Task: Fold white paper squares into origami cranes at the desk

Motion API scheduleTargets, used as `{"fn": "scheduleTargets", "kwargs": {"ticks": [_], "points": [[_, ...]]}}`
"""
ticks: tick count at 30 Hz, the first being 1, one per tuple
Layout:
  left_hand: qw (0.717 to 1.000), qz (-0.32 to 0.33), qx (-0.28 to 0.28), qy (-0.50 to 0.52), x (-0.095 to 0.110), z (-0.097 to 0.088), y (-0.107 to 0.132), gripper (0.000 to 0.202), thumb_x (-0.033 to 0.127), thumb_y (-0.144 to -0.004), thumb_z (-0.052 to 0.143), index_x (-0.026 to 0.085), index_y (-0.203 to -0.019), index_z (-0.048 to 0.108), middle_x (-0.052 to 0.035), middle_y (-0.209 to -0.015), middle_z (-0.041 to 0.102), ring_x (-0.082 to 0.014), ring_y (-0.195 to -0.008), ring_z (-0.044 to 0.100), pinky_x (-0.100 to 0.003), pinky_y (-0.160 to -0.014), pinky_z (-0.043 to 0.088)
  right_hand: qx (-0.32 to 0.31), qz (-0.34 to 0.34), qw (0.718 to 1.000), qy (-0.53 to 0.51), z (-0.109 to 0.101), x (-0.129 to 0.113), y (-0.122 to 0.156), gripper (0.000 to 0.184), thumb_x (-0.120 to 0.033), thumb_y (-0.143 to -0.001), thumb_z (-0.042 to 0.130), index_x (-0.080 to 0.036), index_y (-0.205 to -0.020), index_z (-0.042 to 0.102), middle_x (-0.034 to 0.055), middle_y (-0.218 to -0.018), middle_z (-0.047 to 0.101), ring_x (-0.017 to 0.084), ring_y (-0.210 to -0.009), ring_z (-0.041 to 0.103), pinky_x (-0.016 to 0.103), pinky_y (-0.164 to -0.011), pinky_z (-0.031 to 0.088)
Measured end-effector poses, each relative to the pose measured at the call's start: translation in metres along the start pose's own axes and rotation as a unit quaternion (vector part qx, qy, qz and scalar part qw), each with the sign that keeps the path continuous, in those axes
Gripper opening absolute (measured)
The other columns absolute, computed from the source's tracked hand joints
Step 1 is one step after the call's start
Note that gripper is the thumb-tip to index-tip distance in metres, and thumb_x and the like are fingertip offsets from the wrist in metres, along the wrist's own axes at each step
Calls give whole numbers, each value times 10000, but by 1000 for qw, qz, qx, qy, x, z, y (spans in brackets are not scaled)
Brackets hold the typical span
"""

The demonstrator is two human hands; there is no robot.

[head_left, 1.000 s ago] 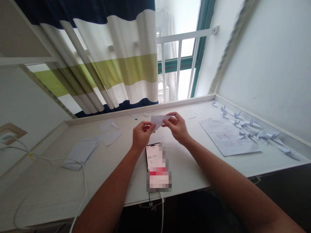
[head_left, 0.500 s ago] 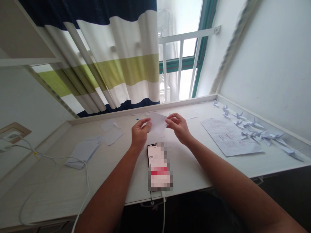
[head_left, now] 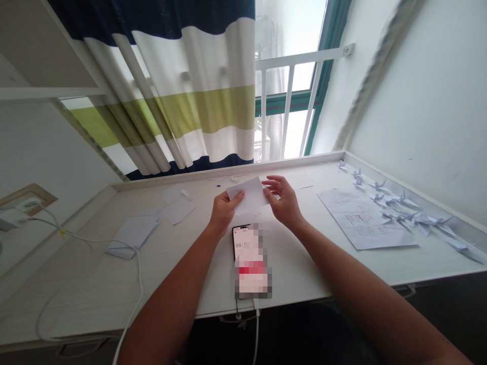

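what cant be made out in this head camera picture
- Phone, head view: pixel blocks hide much of its screen.
- Left hand, head view: the held paper hides most of its fingers.
- Marked page, head view: writing too small to read.
- Long white cable at left, head view: cut off by the bottom edge.

Free desk [head_left: 292, 263] beside phone [head_left: 249, 258], cable [head_left: 140, 274] leftward, height unclear

Hands [head_left: 223, 209] at a white paper sheet [head_left: 249, 196], phone [head_left: 251, 261] below, paper cranes [head_left: 426, 220] to the right
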State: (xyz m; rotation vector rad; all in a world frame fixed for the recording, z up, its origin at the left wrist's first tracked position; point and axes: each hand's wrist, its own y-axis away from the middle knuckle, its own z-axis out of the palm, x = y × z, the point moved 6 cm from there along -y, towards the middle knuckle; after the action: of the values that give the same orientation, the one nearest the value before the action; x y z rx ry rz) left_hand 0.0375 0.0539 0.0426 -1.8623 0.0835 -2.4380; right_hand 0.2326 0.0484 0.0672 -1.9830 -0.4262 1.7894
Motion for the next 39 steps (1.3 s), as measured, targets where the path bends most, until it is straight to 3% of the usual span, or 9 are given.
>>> {"fn": "scheduleTargets", "kwargs": {"ticks": [3, 5, 8, 10, 16, 23, 30, 34, 39], "points": [[999, 6, 43, -6, 0, -10, -5, 514, 479, -645, 934, 159, -1011, 770, -60, -910, 789, -164, -742, 702, -282, -671, 563, 10, -72, 994, 85, -3, -11, 1, 340, -203, -944, 571, -288, -1258, 668, 94, -1188, 739, 282, -1090, 708, 526, -942, 588], [998, 16, 62, 1, 3, -15, -6, 558, 468, -615, 952, 166, -1035, 744, -47, -909, 777, -168, -768, 710, -293, -689, 589, -51, -81, 990, 105, 5, -11, 3, 439, -164, -948, 520, -313, -1334, 668, 88, -1197, 730, 276, -1067, 716, 537, -933, 599], [998, 14, 59, 8, 6, -15, -6, 577, 457, -594, 963, 165, -1028, 721, -44, -910, 771, -189, -800, 729, -339, -727, 627, -166, -72, 976, 120, 21, -4, 8, 488, -226, -967, 556, -369, -1428, 635, 87, -1256, 712, 273, -1001, 727, 538, -872, 628], [999, -10, 34, -2, 5, -10, -4, 547, 499, -625, 941, 156, -992, 724, -48, -872, 764, -192, -753, 727, -338, -691, 628, -188, -78, 970, 132, 24, -2, 9, 445, -275, -964, 607, -391, -1389, 675, 88, -1288, 699, 296, -1054, 711, 546, -877, 628], [999, -44, 9, -9, -2, -2, -1, 581, 676, -730, 817, 153, -978, 762, -54, -806, 741, -179, -687, 698, -311, -612, 618, -159, -98, 973, 139, 18, 0, 7, 252, -285, -963, 657, -344, -1162, 801, 82, -1213, 739, 299, -1070, 697, 529, -893, 613], [999, -15, 30, 32, 4, -7, -5, 538, 507, -669, 914, 143, -1046, 792, -48, -862, 763, -121, -672, 646, -240, -608, 562, -184, -101, 975, 69, 22, -10, 11, 179, -298, -954, 695, -284, -1083, 819, 59, -1132, 787, 254, -1016, 738, 456, -931, 599], [994, -18, 83, 65, 7, -14, -7, 349, 363, -770, 867, 135, -1006, 747, -40, -857, 767, -127, -667, 692, -267, -659, 596, -179, -82, 976, 96, 21, -9, 8, 161, -385, -927, 738, -281, -1020, 821, 75, -1133, 789, 289, -1014, 735, 502, -915, 599], [997, -23, 45, 60, 9, -9, -4, 291, 295, -860, 800, 130, -1083, 710, -77, -921, 794, -201, -757, 789, -352, -764, 645, -121, -38, 990, 57, 16, -4, 4, 233, -459, -968, 681, -242, -975, 766, 78, -1079, 786, 289, -1057, 720, 552, -995, 576], [998, -18, -48, 26, 11, 5, 3, 300, 298, -906, 772, 137, -1144, 686, -126, -1040, 807, -282, -896, 821, -351, -771, 648, -40, -16, 999, 9, 7, -1, -1, 333, -539, -936, 704, -221, -843, 674, 64, -987, 756, 271, -1038, 704, 555, -1010, 577]]}}
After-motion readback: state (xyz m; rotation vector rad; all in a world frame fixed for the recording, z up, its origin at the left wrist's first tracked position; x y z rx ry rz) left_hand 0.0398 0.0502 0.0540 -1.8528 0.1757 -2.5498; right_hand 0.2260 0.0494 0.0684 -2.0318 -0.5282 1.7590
